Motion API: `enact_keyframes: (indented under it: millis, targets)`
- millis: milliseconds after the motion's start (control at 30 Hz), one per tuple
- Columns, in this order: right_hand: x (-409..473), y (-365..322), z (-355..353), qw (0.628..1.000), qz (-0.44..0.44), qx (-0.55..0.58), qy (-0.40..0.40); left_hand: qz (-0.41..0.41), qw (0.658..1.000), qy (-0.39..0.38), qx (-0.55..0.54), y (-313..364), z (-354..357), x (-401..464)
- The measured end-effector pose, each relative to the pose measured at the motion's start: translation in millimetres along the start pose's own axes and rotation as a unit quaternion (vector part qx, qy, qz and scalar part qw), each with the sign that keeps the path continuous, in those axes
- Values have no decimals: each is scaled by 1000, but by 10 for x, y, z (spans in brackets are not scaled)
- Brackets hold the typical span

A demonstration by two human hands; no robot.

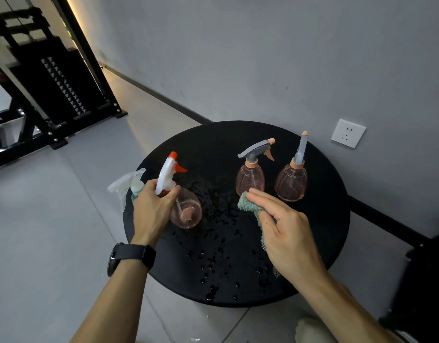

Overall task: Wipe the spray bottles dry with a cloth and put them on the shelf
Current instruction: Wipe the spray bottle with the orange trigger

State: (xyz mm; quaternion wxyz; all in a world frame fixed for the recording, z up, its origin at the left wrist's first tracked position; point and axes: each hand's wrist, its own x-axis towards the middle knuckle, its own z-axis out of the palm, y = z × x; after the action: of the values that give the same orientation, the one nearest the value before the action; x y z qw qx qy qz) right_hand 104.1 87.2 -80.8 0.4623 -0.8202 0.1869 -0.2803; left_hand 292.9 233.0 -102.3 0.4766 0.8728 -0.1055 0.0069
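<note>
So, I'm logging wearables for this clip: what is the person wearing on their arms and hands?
Both forearms are bare, with no sleeves or gloves in view. The left hand has a black smartwatch with a wide black band at its wrist. The right hand wears nothing: no ring, watch or bracelet shows.

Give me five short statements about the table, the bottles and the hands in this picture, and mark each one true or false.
1. The left hand grips the red-and-white-topped bottle at its neck. True.
2. The right hand is bare of any cloth. False: it holds a green cloth.
3. Two grey-topped pink bottles stand upright. True.
4. The black table is dry. False: water drops lie on it.
5. Both grey-topped bottles lie on their sides. False: both stand.
</note>
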Motion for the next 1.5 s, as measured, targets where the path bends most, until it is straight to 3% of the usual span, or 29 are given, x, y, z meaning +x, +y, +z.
enact_keyframes:
  millis: [867,1033,1233,1500]
  targets:
    - [-15,14,-73,1000,13,0,4,-43,999,-1,-4,-125,242,76]
    - [0,4,-106,1000,12,-6,10,-12,999,33,-35,31,114,3]
    - [7,-72,-155,1000,0,-2,21,105,987,116,-44,409,-65,-293]
    - [-25,-95,-339,999,-9,-9,49,148,989,-10,-11,634,408,-525]
